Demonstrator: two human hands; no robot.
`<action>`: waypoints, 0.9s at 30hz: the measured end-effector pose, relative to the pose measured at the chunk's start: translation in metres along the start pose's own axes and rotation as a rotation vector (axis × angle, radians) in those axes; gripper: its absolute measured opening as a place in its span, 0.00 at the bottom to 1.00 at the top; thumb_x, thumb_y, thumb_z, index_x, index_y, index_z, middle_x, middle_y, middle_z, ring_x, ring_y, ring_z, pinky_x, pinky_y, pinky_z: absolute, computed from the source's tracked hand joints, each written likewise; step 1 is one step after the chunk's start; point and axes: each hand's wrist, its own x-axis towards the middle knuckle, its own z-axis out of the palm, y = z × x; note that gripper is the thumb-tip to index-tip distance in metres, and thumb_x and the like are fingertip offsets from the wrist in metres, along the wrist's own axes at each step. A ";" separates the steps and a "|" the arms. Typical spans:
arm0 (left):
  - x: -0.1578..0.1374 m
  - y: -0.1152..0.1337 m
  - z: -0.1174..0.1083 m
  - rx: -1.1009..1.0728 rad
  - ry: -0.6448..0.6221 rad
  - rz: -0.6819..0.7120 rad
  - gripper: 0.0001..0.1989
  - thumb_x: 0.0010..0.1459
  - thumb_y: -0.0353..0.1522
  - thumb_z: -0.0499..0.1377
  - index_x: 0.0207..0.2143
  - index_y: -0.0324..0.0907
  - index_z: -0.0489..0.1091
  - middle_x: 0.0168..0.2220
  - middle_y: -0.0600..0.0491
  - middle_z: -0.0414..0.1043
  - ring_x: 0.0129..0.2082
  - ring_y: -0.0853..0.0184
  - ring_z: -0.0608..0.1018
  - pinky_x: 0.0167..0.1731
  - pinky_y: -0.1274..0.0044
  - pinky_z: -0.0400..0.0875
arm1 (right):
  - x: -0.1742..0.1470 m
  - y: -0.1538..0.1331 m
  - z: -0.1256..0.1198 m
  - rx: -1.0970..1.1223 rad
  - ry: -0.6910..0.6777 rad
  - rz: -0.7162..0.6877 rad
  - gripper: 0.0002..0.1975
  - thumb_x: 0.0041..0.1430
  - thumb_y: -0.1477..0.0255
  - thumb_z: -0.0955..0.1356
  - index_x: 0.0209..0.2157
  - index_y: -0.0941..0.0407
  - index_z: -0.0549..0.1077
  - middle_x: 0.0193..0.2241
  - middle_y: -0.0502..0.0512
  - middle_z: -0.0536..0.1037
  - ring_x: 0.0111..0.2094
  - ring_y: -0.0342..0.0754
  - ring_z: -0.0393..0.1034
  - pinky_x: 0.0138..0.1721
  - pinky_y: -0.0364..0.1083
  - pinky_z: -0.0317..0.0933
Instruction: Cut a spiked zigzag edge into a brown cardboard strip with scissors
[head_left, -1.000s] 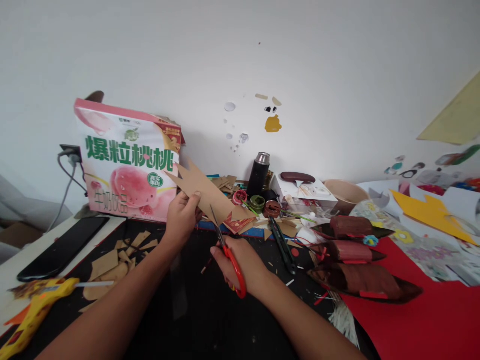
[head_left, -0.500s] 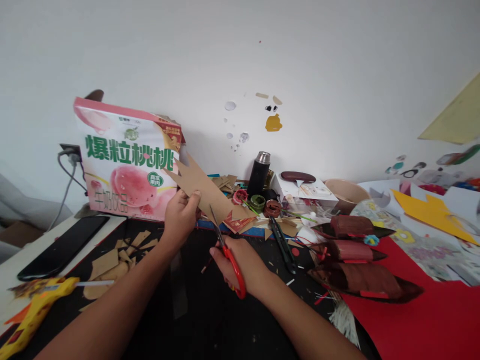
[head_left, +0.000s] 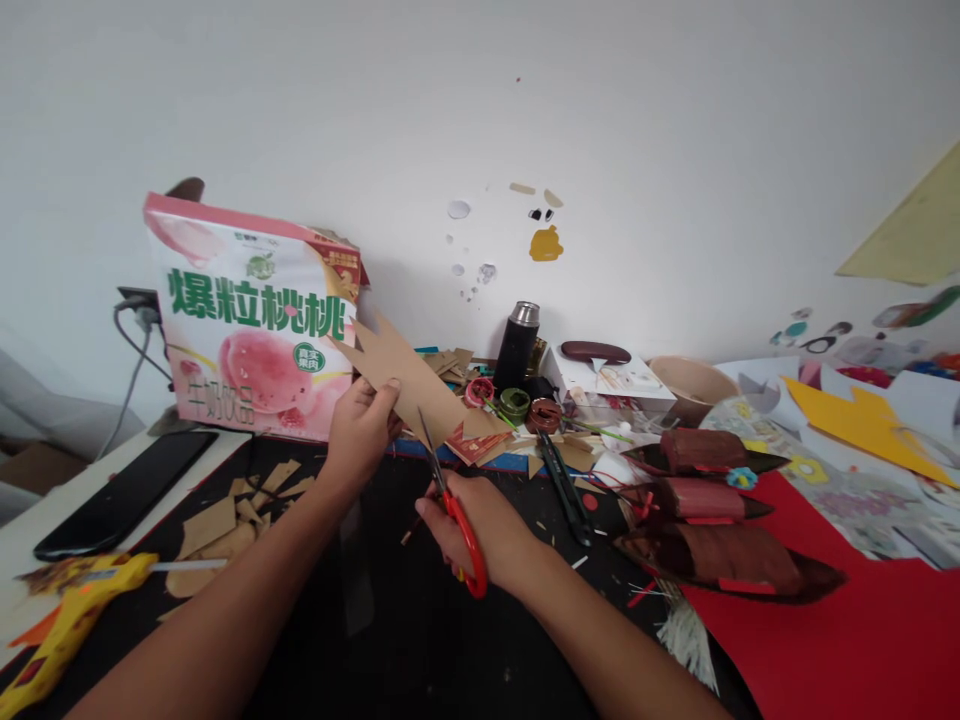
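Observation:
A brown piece of cardboard [head_left: 411, 375] with jagged, pointed ends is pinched between the thumb and fingers of my left hand [head_left: 366, 428]. My right hand [head_left: 480, 525] grips red-handled scissors [head_left: 472, 550], fingers closed round the loops. The scissor blades point up and reach the lower edge of the cardboard, near my left thumb. Whether the blades are parted is hard to make out. Behind my left hand stands a pink and white drink carton [head_left: 255, 310].
Cardboard scraps [head_left: 214, 525], a yellow glue gun [head_left: 82, 610] and a black phone [head_left: 124, 495] lie at the left. A green utility knife [head_left: 562, 490], a black thermos [head_left: 517, 350] and several brown model boats [head_left: 735, 560] are at the right.
The view has shifted very slightly. My hands, the cardboard and the scissors keep almost the same positions, with the scissor handles a touch further left.

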 end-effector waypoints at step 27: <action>0.003 -0.013 -0.001 -0.059 0.012 -0.059 0.13 0.49 0.37 0.68 0.32 0.43 0.68 0.20 0.62 0.66 0.15 0.75 0.65 0.16 0.83 0.61 | 0.004 0.002 0.009 -0.029 0.079 0.045 0.09 0.71 0.68 0.66 0.35 0.56 0.74 0.19 0.47 0.73 0.19 0.43 0.68 0.25 0.41 0.55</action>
